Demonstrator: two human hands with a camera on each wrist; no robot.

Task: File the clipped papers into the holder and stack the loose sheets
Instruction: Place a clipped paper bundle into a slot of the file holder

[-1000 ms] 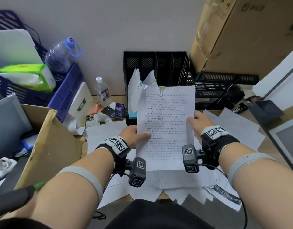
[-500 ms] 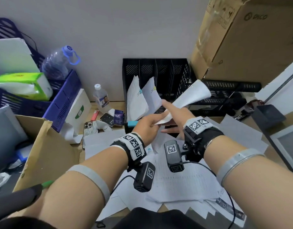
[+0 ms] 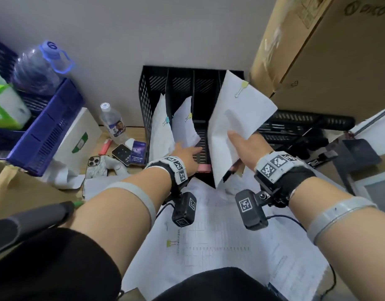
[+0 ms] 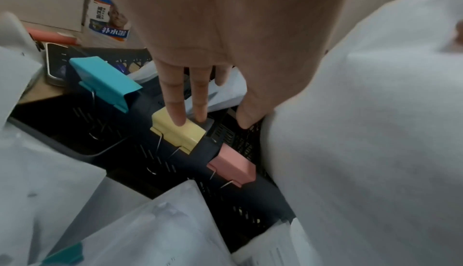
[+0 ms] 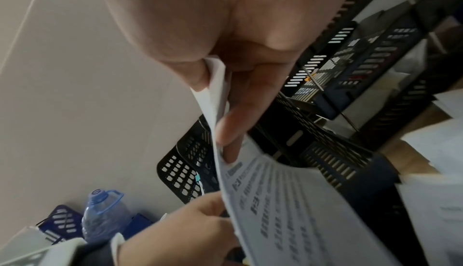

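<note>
Two clipped bundles [image 3: 163,124] stand in the black holder [image 3: 153,88]; a third [image 3: 235,124], white, bent, yellow-clipped, is pinched in the right hand [image 3: 244,148]. Left hand [image 3: 185,152] flat, fingers straight, at the holder's front.

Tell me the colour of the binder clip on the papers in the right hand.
Pale yellow binder clip, clearest in the head view.

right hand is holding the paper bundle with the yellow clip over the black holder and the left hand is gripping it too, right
Not quite. The right hand does hold the clipped bundle with its yellow clip over the black holder, but the left hand isn't gripping it. The left wrist view shows its fingers straight, reaching into the holder's slots.
</note>
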